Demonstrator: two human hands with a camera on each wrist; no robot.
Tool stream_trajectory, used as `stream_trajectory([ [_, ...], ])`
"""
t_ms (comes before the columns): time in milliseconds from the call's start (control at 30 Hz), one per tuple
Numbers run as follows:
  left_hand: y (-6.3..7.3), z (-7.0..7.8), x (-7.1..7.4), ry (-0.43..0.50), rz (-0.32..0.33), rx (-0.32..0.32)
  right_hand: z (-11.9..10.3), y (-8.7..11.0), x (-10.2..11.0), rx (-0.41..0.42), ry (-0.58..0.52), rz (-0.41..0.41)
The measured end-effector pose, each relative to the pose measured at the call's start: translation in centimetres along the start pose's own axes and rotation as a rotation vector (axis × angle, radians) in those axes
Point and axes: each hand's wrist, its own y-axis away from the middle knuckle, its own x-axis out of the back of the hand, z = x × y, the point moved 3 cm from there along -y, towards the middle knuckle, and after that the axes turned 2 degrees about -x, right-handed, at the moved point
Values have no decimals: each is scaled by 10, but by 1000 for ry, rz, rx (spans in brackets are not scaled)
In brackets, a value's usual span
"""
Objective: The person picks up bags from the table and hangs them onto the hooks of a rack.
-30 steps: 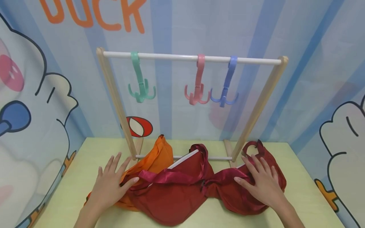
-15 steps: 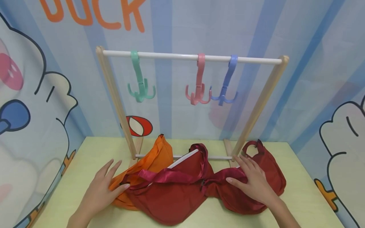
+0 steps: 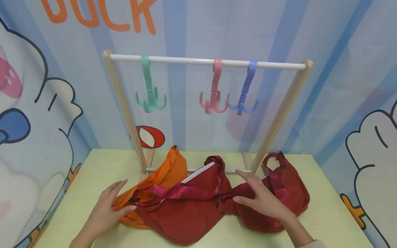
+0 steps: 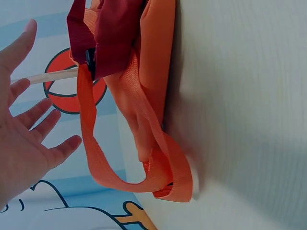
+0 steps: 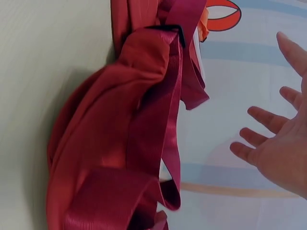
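Observation:
An orange bag lies on the table at the left, partly covered by a dark red bag with a shiny strap and a white zip edge. To the right is another dark red bag with a looped strap. My left hand hovers beside the orange bag; in the left wrist view its spread fingers stand apart from the orange strap. Over the right-hand red bag, my right hand is held with fingers extended, and the right wrist view has it away from the fabric. Neither hand holds anything.
Behind the bags stands a wooden rack with a white top rail. From it hang a green hook, a pink hook and a blue hook. The pale table meets a printed cartoon backdrop.
My left hand has shifted left, and its fingers have drawn closer together. The right hand has moved left across the red bag, uncovering more of its right side. The bags lie as before.

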Motion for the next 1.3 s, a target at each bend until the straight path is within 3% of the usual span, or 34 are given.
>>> stream_trajectory([
  [167, 1, -7, -3, 32, -28, 35, -5, -8, -10, -29, -76, -59],
  [400, 4, -16, -6, 54, -15, 8, -11, -17, -25, -25, -167, -120],
  [667, 5, -27, -10, 65, -34, 35, -16, -28, -41, -49, -299, -200],
  [1300, 7, -41, -20, 81, -65, 101, -39, -60, -68, -59, -368, -320],
])
